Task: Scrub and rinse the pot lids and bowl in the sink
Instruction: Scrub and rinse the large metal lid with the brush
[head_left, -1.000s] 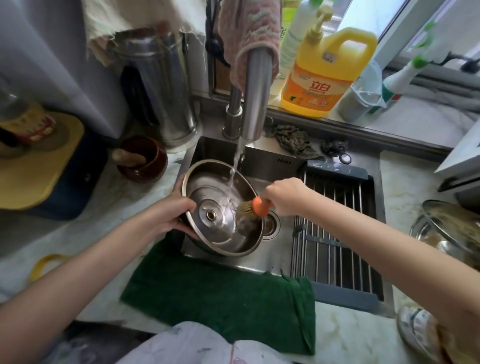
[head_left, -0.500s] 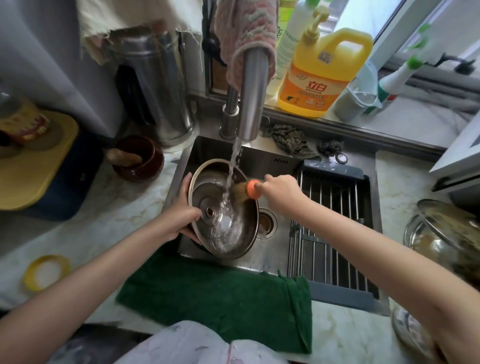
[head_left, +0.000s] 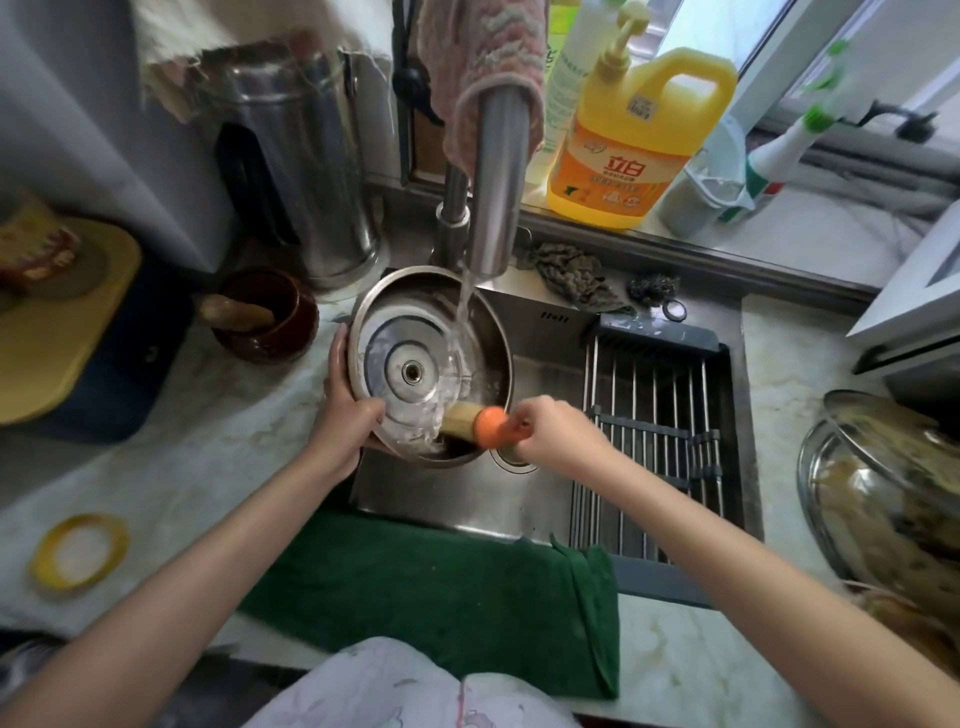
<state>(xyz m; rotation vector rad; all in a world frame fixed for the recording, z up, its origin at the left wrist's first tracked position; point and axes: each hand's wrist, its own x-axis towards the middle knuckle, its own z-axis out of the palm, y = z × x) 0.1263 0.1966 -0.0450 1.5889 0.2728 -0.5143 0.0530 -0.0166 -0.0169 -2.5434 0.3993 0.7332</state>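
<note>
**Obs.** Pot lid (head_left: 415, 338), steel, underside facing up. It is held tilted directly under the spout of the faucet (head_left: 493, 171), over the sink (head_left: 545, 374). Water (head_left: 464, 306) strikes the lid's upper right part and sheets down to the low edge nearest the person. Judgement: the tilt is deliberate, so the flow carries loosened dirt off instead of pooling.

**Left hand** (head_left: 343, 421) grips the rim on the side left of the faucet. The fingers (head_left: 337, 353) are curled behind the edge and the thumb lies over the front. Judgement: this braces the lid against the push of the brush.

**Right hand** (head_left: 558, 436), below and slightly right of the faucet, is clenched round the orange handle of a brush (head_left: 491, 426). The bristles touch the lid's low edge, where the water drains off. Judgement: scrubbing and rinsing are being done in one pass, and this lid is mid-step, not finished.

**Further out.**
- A wire rack (head_left: 660, 415) sits in the sink right of the faucet. It is the likely landing place for washed pieces.
- A green cloth (head_left: 441, 582) hangs over the desk (head_left: 171, 457) edge in front of the faucet, probably to catch drips.
- A yellow detergent jug (head_left: 639, 140) stands just right of the faucet on the ledge behind, within reach.
- A brown cup (head_left: 265, 317) stands left of the faucet.
- A second steel-rimmed lid (head_left: 883, 493) sits on the desk far right of the faucet. I cannot tell whether it has been washed.
- I could not pick out the bowl.
</note>
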